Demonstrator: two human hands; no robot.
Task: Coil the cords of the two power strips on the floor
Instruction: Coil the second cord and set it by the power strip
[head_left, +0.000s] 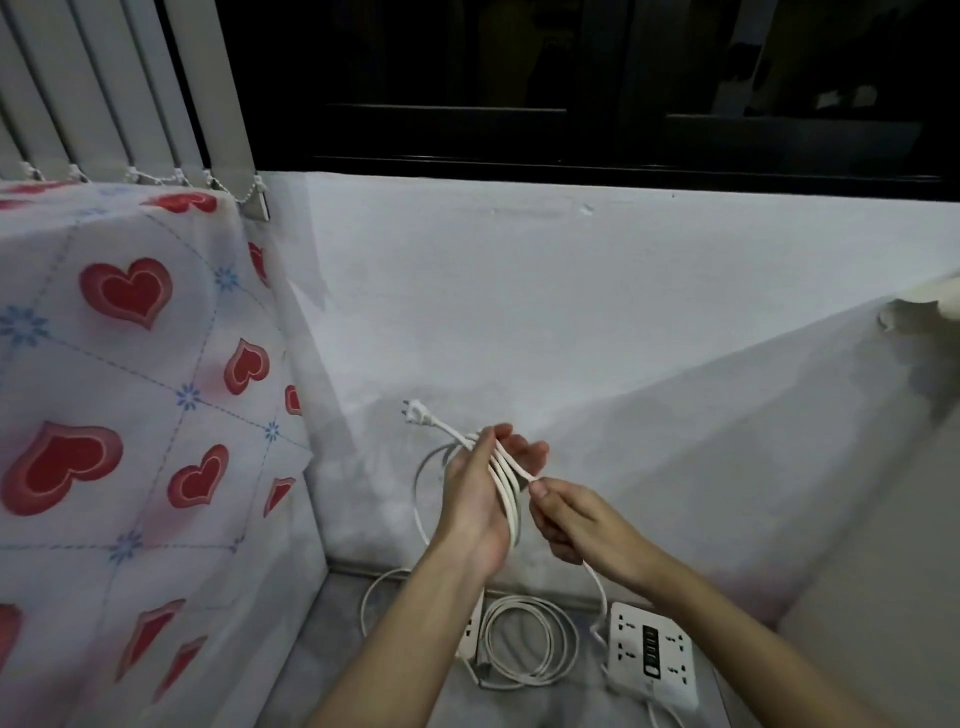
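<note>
My left hand (475, 499) holds several loops of a white cord (506, 480) across its palm, with the plug (418, 414) sticking out up and to the left. My right hand (566, 519) pinches the same cord beside the loops; from it the cord drops to a white square power strip (652, 649) on the floor at the lower right. A second white power strip (469, 636) lies partly hidden under my left forearm, its cord (530, 644) lying in a loose coil on the floor.
A surface draped in white cloth with red hearts (135, 415) fills the left. A pale wall (571, 312) stands right behind the hands, under a dark window. Vertical blinds (104, 88) hang at the top left. Grey floor (395, 691) shows below.
</note>
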